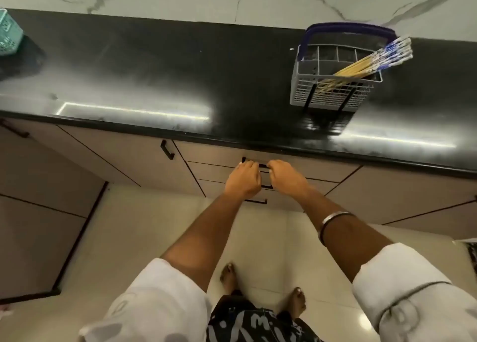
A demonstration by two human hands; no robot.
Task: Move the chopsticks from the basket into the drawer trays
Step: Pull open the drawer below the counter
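A grey wire-mesh cutlery basket (333, 94) with a blue handle stands on the black countertop at the right. Several yellow chopsticks (361, 67) with blue-and-white tops lean out of its right side. Below the counter edge the top drawer (211, 152) is closed. My left hand (244, 178) and my right hand (285, 175) sit side by side at its black handle (262, 165), fingers curled over the bar. The trays inside the drawer are hidden.
A teal perforated basket (9, 32) sits at the counter's far left. The black countertop (154, 83) lies between the two baskets. Two more drawers with black handles sit below the top one, cabinet doors on both sides. My bare feet stand on pale floor tiles.
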